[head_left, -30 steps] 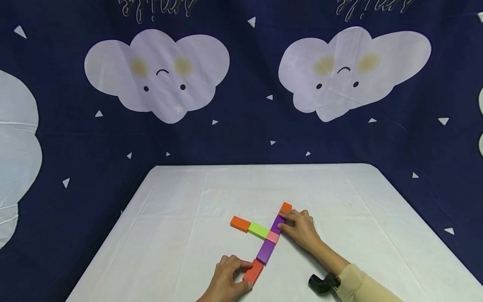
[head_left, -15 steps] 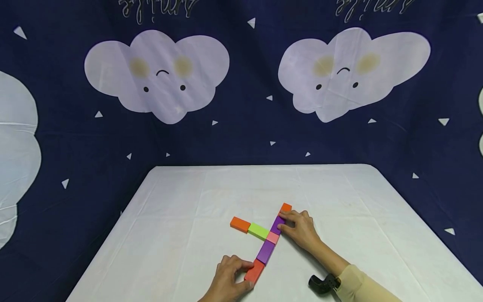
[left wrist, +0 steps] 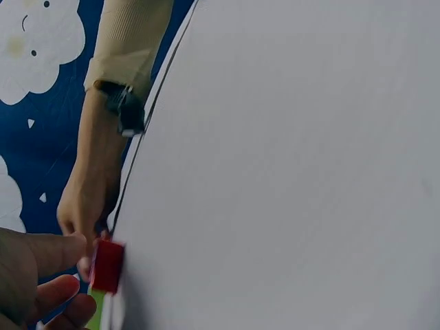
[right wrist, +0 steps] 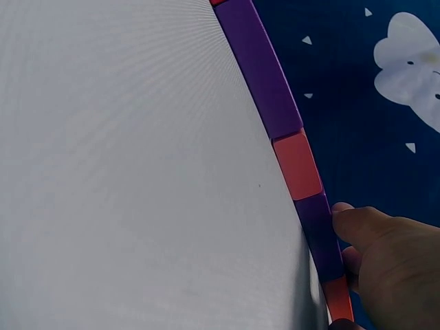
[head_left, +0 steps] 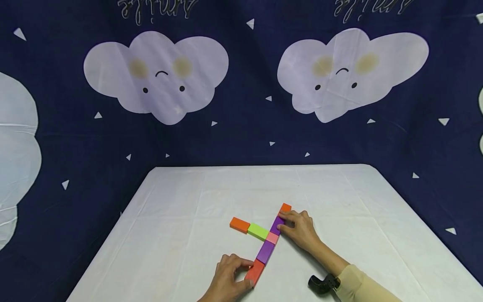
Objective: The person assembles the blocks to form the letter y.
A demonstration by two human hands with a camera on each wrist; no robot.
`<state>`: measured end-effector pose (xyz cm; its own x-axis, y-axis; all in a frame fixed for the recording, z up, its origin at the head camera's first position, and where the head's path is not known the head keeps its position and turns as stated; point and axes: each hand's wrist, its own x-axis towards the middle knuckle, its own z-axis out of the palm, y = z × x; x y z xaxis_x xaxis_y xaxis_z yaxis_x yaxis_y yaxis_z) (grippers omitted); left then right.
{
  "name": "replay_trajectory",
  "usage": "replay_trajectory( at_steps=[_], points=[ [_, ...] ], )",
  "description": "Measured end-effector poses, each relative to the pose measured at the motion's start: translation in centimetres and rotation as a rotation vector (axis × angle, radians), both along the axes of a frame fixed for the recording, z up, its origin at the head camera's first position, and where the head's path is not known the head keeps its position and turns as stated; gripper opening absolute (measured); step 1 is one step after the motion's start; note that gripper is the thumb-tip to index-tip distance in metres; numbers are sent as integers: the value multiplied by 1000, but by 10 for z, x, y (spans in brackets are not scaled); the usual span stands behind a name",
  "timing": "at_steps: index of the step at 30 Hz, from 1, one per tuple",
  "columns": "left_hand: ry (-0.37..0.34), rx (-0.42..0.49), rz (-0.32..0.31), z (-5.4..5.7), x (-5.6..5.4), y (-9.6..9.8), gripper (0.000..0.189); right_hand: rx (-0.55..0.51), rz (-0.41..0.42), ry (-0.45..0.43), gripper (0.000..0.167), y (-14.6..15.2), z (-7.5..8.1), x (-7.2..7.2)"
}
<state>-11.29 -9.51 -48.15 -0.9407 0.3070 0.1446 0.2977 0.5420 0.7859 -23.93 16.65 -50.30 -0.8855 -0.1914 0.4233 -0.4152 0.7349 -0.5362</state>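
Flat coloured blocks lie end to end on the white table in a slanting row. At the near end, my left hand [head_left: 228, 277] pinches a red block [head_left: 255, 272] between thumb and fingers; it meets a purple block [head_left: 266, 251]. Beyond that come a pink block [head_left: 272, 238], a second purple block [head_left: 276, 225] and an orange block [head_left: 286, 207]. My right hand [head_left: 302, 228] holds the far purple block, with its thumb on the side and a fingertip near the orange one. Branching left from the pink block are a green block [head_left: 258, 231] and another orange block [head_left: 239, 225].
A white cloth covers the table [head_left: 181, 197]. Behind it hangs a dark blue curtain [head_left: 249, 75] with clouds and triangles. A black wrist device [head_left: 323, 284] sits at the right wrist, below a yellow sleeve [head_left: 364, 287].
The left hand has pushed the red block slightly, bringing it into line with the near purple block. My right hand stays in place.
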Motion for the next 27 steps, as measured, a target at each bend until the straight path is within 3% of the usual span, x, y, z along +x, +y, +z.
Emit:
replay_trajectory(
  at_steps=[7, 11, 27],
  points=[
    [90, 34, 108, 9, -15, -6, 33, 5, -9, -8, 39, 1, -1, 0],
    [142, 42, 135, 11, -28, -10, 32, 5, -7, -10, 39, 1, -1, 0],
    [125, 39, 175, 23, -97, -26, 32, 19, -1, -4, 38, 0, 2, 0]
  ],
)
